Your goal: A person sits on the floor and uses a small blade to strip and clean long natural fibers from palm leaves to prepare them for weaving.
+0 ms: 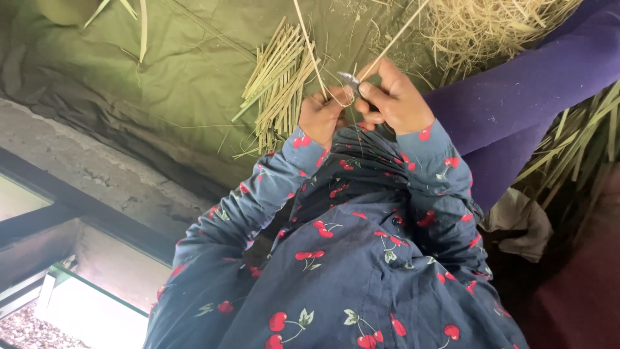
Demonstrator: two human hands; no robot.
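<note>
The left hand (321, 115) and the right hand (395, 100) are close together in the upper middle of the frame, almost touching each other. The right hand is closed around a small metal blade (349, 79), whose grey tip shows just left of its fingers, and it also pinches a thin pale straw stalk (395, 40) that runs up and to the right, out of the frame. The left hand is curled around a second straw stalk (309, 46), which goes up toward the top edge; how tight this grip is I cannot tell, because the fingers are partly hidden. Both sleeves are dark blue with red cherries (323, 227). Just left of the hands, a bundle of cut straw pieces (279, 84) lies on a green cloth (161, 84) that covers the upper left of the frame. In the upper right there is a loose heap of dry straw (491, 26), and below it a leg in purple fabric (516, 103). More green-yellow stalks (575, 139) lie at the right edge.
</note>
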